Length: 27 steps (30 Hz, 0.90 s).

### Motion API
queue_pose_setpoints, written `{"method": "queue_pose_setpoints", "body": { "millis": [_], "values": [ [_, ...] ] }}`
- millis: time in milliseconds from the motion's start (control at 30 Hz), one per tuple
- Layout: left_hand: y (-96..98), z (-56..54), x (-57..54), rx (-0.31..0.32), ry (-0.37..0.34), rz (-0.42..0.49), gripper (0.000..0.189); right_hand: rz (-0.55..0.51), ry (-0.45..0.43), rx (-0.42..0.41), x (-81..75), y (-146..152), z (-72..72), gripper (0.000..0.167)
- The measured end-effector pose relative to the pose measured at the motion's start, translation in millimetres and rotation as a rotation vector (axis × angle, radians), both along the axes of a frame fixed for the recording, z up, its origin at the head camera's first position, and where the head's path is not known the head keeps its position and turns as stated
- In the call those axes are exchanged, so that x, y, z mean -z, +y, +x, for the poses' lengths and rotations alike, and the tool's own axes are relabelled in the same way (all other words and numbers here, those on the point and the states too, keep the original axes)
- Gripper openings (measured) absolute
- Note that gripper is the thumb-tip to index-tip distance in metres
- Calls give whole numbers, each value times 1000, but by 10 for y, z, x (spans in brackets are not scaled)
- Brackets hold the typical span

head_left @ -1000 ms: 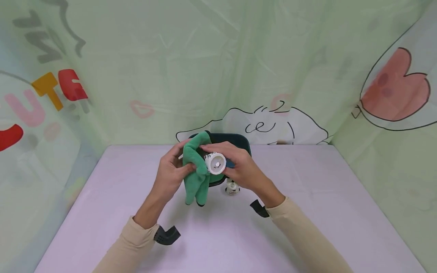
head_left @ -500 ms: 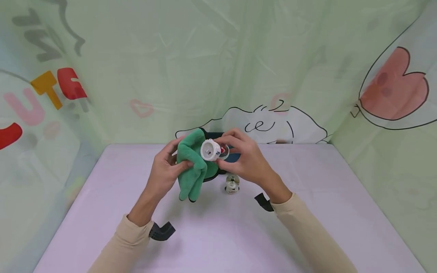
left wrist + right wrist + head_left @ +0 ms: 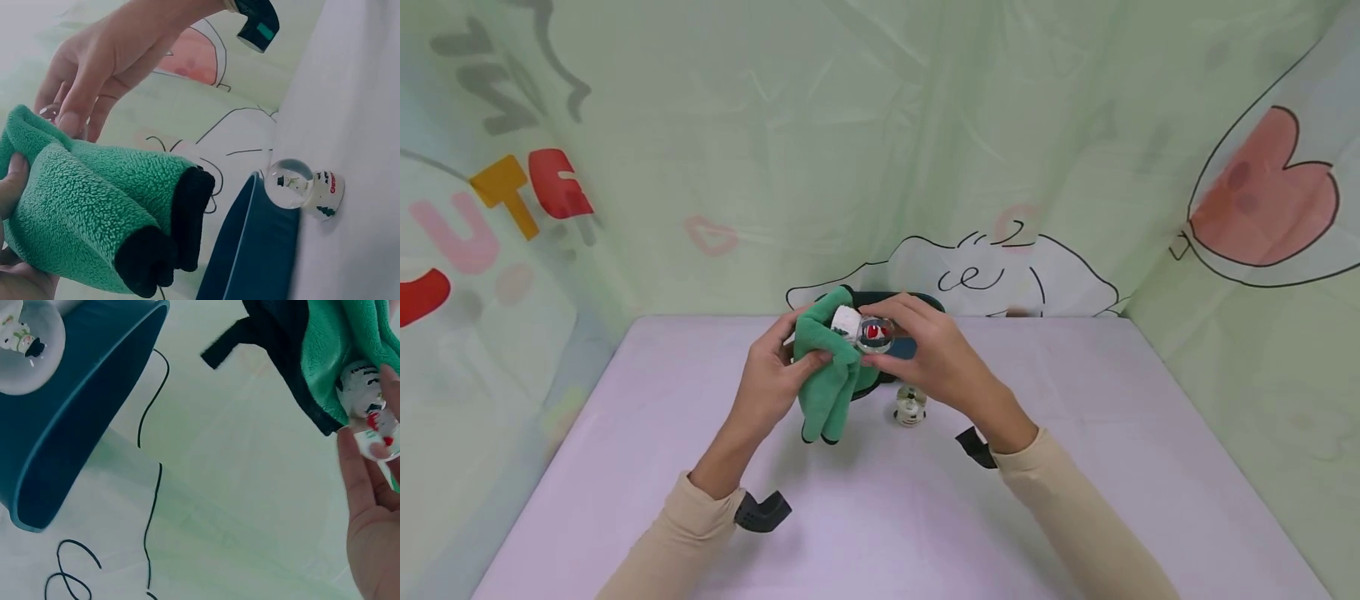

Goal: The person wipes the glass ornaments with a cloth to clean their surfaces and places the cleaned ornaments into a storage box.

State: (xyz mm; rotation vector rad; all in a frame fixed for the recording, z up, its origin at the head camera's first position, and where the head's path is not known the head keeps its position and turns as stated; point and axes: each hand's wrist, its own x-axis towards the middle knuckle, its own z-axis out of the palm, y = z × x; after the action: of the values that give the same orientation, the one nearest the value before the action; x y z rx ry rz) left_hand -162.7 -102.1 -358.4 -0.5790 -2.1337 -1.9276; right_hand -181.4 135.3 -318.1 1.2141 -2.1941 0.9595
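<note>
My left hand (image 3: 767,375) grips a green plush cloth (image 3: 822,396) with black edging, which hangs in folds below the fingers. Between the fingertips and thumb of my right hand (image 3: 934,350) is a small snow globe (image 3: 876,334) with a red-and-white figure inside. Its white base (image 3: 361,387) points left and lies against the cloth, as the right wrist view also shows. In the left wrist view, the cloth hides most of this globe. A second snow globe (image 3: 325,194), with a snowman inside, stands upright on the table below both hands, touched by neither.
A dark blue bin (image 3: 269,250) stands behind the hands, partly covered by them and the cloth in the head view. The snowman globe is close in front of it. Printed curtains (image 3: 737,167) enclose the lilac table (image 3: 880,517) at the back and sides.
The held globe has turned: its underside faced the head camera, and now its dome does, with the base to the left. Both hands shifted slightly; the left still holds the cloth.
</note>
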Motion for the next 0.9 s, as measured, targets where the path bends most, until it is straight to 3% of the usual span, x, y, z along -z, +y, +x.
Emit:
{"method": "queue_pose_setpoints", "body": {
  "millis": [133, 300, 467, 667, 900],
  "values": [
    [-47, -19, 2, -3, -20, 25, 56, -64, -9, -90, 26, 17, -49, 61],
    [-57, -24, -8, 7, -59, 30, 54, -59, 53, -147, 49, 17, -69, 59],
    [-11, -18, 0, 20, -82, 2, 47, -68, 50, -107, 56, 5, -34, 61],
    [14, -7, 16, 20, -60, -29, 37, -157, -70, -48, 41, 16, 3, 52],
    [21, 13, 16, 24, -54, -39, 45, -193, -166, -25, 22, 50, -2, 45]
  ]
}}
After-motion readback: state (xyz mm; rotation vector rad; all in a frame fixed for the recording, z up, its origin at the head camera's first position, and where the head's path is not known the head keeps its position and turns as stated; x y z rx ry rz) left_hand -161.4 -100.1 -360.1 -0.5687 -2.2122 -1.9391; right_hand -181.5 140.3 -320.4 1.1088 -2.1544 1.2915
